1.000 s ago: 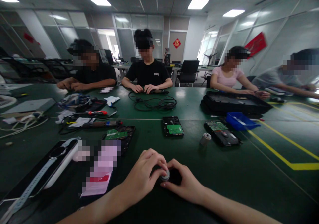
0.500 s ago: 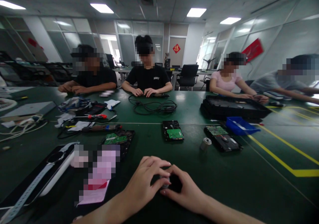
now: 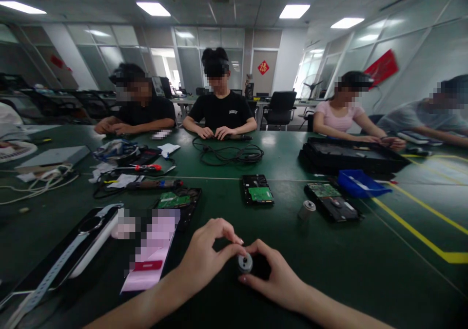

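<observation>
In front of me a small silver motor (image 3: 244, 263), shaped like a short cylinder, shows its round end face with a dark centre. My right hand (image 3: 280, 275) curls about it, the index finger behind and the thumb at the near side. Just above its far left edge, my left hand (image 3: 210, 251) pinches thumb and fingers together; whatever lies between those fingertips is too small to make out. A second silver cylinder (image 3: 307, 211) of similar look stands farther right on the green table (image 3: 219, 212).
Hard drives with green circuit boards lie beyond my hands: one in the middle (image 3: 258, 189), one at right (image 3: 334, 203). A blue tray (image 3: 360, 183) and a black bin (image 3: 351, 156) sit behind. At left are a watch (image 3: 90, 225), a pink packet (image 3: 153, 256) and an electric screwdriver (image 3: 153, 184). Several people sit opposite.
My left hand has drawn back slightly up and left from the motor, its fingertips now pinched. The motor's end face has come into view. My right hand stays around it.
</observation>
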Available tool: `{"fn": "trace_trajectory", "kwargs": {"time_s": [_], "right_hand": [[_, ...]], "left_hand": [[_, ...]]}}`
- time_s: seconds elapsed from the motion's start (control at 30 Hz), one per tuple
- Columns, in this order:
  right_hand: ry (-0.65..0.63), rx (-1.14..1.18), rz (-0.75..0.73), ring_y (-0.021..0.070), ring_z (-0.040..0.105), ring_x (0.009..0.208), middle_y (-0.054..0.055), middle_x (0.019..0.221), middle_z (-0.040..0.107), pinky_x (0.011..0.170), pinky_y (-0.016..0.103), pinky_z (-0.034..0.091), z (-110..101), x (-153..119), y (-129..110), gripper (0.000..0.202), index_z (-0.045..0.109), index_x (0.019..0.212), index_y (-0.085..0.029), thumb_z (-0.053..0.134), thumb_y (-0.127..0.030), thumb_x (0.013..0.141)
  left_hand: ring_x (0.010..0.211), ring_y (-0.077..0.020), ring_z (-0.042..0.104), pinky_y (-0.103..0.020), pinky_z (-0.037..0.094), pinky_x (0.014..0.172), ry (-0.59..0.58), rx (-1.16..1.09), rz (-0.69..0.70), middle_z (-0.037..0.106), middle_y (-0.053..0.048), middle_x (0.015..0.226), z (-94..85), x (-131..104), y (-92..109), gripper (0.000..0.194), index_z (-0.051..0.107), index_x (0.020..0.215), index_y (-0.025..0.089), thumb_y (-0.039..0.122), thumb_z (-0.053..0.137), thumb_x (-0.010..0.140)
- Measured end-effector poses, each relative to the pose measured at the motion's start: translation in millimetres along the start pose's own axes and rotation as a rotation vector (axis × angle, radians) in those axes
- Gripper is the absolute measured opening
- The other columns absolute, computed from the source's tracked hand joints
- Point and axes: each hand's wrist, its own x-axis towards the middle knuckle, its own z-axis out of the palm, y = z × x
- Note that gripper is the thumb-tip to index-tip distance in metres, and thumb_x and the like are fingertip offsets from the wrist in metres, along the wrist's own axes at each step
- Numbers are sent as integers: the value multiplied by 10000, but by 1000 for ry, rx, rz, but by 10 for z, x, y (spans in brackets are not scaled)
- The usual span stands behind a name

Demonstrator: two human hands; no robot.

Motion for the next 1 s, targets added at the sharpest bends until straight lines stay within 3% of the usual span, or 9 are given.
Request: {"fn": "trace_trajectory", "kwargs": {"time_s": [0.1, 0.17, 0.3, 0.47, 0.8, 1.0], "right_hand": [[-8, 26, -10, 210, 633, 971, 43, 1052, 669, 874, 339, 496, -9, 3, -12, 344, 597, 1054, -206, 751, -313, 766], [-13, 35, -10, 218, 632, 997, 54, 1080, 667, 900, 356, 495, -18, 0, -20, 340, 594, 1058, -205, 744, -321, 776], [-15, 20, 8, 232, 634, 1010, 66, 1086, 669, 906, 380, 501, -35, -8, -33, 353, 597, 1068, -207, 743, -342, 776], [-8, 11, 8, 225, 638, 995, 55, 1072, 671, 906, 376, 502, -26, -15, -23, 366, 594, 1085, -216, 744, -343, 776], [-12, 12, 21, 227, 634, 1003, 58, 1079, 670, 908, 373, 500, -28, 0, -41, 373, 594, 1084, -209, 749, -334, 769], [-12, 10, 12, 224, 631, 1018, 57, 1096, 668, 915, 373, 499, -23, -11, -16, 376, 594, 1090, -215, 749, -343, 772]], "left_hand": [[793, -171, 708, -279, 489, 797, -280, 76, -84, 749, 44, 814, -380, 169, 44, 189, 579, 872, 230, 172, 727, 769], [748, -166, 715, -271, 482, 773, -449, 138, -172, 760, 63, 763, -579, 232, 6, 328, 557, 1042, 257, 117, 672, 769], [746, -180, 699, -260, 458, 699, -592, 299, -235, 745, 35, 786, -689, 201, -193, 541, 499, 1217, 270, 61, 588, 726], [768, -194, 664, -258, 429, 658, -631, 340, -203, 701, 2, 817, -596, 121, -369, 543, 566, 1149, 258, 30, 542, 658], [727, -177, 640, -243, 439, 621, -656, 328, -227, 667, -6, 805, -572, 142, -399, 584, 599, 1099, 221, -11, 487, 575], [805, -213, 622, -255, 409, 634, -611, 448, -193, 660, -5, 841, -618, 111, -467, 635, 621, 1091, 252, -17, 505, 527]]}}
